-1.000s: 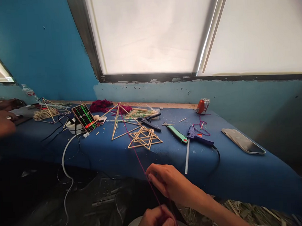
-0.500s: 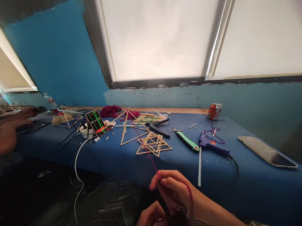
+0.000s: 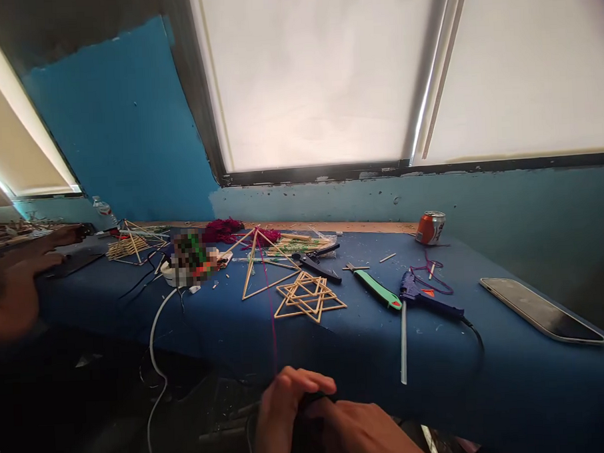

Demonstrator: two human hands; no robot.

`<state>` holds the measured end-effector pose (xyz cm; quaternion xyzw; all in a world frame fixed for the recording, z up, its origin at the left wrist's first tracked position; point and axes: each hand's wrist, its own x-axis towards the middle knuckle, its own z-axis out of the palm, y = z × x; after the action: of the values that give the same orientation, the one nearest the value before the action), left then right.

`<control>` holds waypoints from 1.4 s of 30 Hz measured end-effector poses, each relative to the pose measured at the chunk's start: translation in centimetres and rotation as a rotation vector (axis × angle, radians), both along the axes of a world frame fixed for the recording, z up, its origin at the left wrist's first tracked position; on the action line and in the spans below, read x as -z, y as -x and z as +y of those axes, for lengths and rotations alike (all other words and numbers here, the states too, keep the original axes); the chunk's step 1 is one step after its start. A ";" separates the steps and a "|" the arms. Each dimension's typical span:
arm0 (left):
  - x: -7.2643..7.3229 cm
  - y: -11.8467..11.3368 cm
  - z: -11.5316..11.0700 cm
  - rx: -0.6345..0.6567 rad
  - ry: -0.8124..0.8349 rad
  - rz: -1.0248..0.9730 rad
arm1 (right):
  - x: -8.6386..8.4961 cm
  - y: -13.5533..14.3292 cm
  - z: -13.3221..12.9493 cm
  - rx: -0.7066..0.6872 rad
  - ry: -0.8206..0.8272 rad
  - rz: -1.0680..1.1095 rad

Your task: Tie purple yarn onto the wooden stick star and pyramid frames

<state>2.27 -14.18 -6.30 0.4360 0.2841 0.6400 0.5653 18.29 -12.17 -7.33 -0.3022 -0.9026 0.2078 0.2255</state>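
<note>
A magenta strand of yarn (image 3: 272,314) runs from the tip of a stick pyramid frame (image 3: 251,262) down to my left hand (image 3: 288,404), low in front of the table. That hand is closed, its fingers curled over the yarn. My right hand (image 3: 361,424) is pressed close against it on the right, also closed; whatever its fingers hold is hidden. Flat on the table lies a star-shaped stick frame (image 3: 309,294), just right of the pyramid.
Black pliers (image 3: 317,262), a green-handled cutter (image 3: 377,288) and a blue glue gun (image 3: 430,298) lie on the blue table (image 3: 357,344). Beyond are yarn bundles (image 3: 223,230) and a can (image 3: 431,227). A phone (image 3: 540,309) lies right. Another person's arm (image 3: 12,292) rests left.
My left hand has risen to meet the yarn, while my right hand has dropped and turned over beside it. The strand has swung left and hangs more steeply.
</note>
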 end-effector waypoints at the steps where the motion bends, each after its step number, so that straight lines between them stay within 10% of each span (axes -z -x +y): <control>1: 0.1 0.4 -0.1 -0.011 -0.028 -0.088 | -0.7 -0.9 -0.2 0.014 0.008 0.015; 8: 1.4 -1.8 -1.0 -0.015 0.054 -0.086 | -8.0 -2.5 0.2 0.201 -0.016 0.181; 12: 2.4 -4.6 -0.7 0.277 0.183 0.083 | -9.8 -0.9 1.5 0.229 -0.064 0.258; 15: 2.0 -3.2 -0.1 0.206 0.298 0.144 | -10.5 -1.7 2.2 0.286 -0.024 0.273; 23: -1.6 3.6 1.6 -0.378 0.335 0.168 | -9.8 -8.1 0.9 -0.018 0.427 0.161; 32: -0.4 4.6 -0.2 -0.585 -0.129 0.920 | -10.9 -8.6 8.9 0.694 -0.331 -0.402; 37: 0.0 7.1 -0.4 -0.749 -0.262 1.100 | -9.7 -8.0 15.2 0.805 -0.283 -0.536; 42: 1.9 9.3 -0.3 -0.647 -0.097 1.216 | -7.7 -7.9 16.3 0.818 -0.209 -0.537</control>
<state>-7.03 -14.50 -8.16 0.6357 0.6375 0.4303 0.0657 26.22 4.09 0.36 -0.6500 -0.7523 -0.0745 0.0773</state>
